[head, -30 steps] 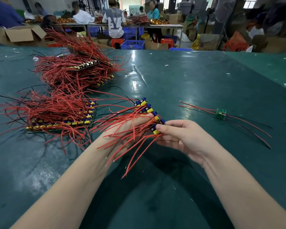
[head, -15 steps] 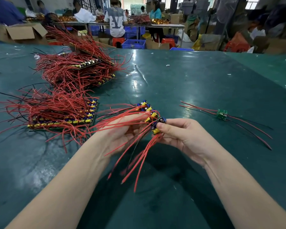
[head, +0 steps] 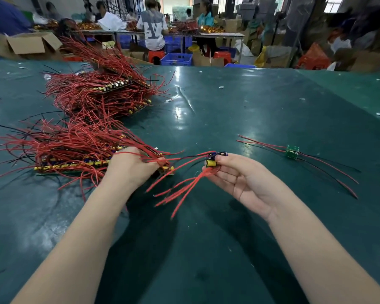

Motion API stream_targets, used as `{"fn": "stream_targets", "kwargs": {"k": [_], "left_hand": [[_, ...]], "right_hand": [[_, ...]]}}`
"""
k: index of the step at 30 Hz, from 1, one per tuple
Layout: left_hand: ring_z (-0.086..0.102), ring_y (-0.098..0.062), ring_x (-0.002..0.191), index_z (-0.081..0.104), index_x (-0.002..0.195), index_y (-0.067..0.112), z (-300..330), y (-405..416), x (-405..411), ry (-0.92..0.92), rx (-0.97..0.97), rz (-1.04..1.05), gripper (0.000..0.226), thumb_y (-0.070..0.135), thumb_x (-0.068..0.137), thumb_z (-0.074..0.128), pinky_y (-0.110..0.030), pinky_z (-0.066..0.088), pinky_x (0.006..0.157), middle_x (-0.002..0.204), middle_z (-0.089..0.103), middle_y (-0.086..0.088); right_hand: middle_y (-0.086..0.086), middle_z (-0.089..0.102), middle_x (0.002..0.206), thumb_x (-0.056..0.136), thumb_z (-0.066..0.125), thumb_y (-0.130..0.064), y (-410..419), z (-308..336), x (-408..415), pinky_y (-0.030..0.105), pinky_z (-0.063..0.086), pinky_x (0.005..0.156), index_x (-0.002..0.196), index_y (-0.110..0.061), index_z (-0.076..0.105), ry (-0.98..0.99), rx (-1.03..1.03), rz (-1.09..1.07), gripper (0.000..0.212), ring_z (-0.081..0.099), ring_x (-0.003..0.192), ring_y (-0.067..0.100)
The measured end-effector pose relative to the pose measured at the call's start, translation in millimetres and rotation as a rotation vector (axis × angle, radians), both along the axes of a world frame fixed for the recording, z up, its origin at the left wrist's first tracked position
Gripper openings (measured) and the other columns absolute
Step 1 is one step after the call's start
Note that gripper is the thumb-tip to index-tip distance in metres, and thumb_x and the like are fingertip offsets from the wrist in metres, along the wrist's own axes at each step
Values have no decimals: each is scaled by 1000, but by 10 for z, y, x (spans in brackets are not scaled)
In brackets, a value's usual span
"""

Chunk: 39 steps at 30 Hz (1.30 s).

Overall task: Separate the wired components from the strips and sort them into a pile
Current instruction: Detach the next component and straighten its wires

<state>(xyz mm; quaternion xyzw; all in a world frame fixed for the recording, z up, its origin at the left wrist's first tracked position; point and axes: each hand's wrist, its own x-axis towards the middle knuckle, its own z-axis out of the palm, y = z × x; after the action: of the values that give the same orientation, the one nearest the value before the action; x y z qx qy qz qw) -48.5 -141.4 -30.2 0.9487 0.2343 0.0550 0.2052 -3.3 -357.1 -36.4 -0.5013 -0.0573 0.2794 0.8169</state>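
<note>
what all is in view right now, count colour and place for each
green table: one, dark green, fills the view
stacked strips: one heap, red wires, far left
near strip stack: one, red and black wires, yellow parts, left
held strip: one, red wires, in left hand
separated component: one, yellow and blue, red wires, in right hand
sorted component: one, green board, red and black wires, right
cardboard box: one, brown, far left
left hand: grips held strip
right hand: pinches separated component
</note>
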Motion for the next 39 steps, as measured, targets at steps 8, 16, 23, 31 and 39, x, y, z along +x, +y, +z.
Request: {"fn": "stream_targets", "kwargs": {"k": [8, 16, 23, 31, 39], "left_hand": [[28, -40, 129, 15, 151, 8, 42, 6, -42, -500, 308, 197, 110, 24, 67, 84, -47, 28, 108, 147, 23, -22], [60, -21, 101, 67, 109, 5, 188, -258, -121, -1141, 285, -277, 42, -9, 77, 43, -38, 42, 98, 105, 66, -3], [69, -21, 78, 22, 146, 22, 196, -529, -41, -787, -1375, -282, 78, 30, 79, 62, -30, 57, 68, 106, 69, -14], [67, -17, 101, 66, 113, 5, 44, -591, -24, -473, -1071, -474, 44, 20, 72, 70, -30, 51, 93, 110, 72, -10], [66, -15, 93, 74, 97, 5, 15, -573, 21, -371, -1554, -460, 26, 8, 76, 59, -23, 55, 83, 101, 72, -10]], "right_hand": [[16, 74, 84, 79, 69, -5, 14, -1, -4, 25, 58, 59, 71, -3, 77, 172, 137, -167, 11, 74, 75, 24], [9, 75, 81, 71, 74, -11, 26, 8, -21, 21, 56, 58, 65, -10, 78, 179, 156, -230, 8, 73, 70, 16], [5, 74, 79, 63, 78, -13, 28, 66, -53, 20, 56, 56, 84, -8, 74, 309, 286, -212, 22, 72, 67, 13], [3, 75, 81, 61, 77, -21, 85, 36, -111, 17, 55, 59, 69, -15, 79, 150, 115, -39, 10, 72, 70, 10], [7, 75, 82, 60, 80, -21, 56, -3, -61, 16, 53, 59, 82, -8, 76, -18, 56, -110, 26, 70, 67, 11]]}}
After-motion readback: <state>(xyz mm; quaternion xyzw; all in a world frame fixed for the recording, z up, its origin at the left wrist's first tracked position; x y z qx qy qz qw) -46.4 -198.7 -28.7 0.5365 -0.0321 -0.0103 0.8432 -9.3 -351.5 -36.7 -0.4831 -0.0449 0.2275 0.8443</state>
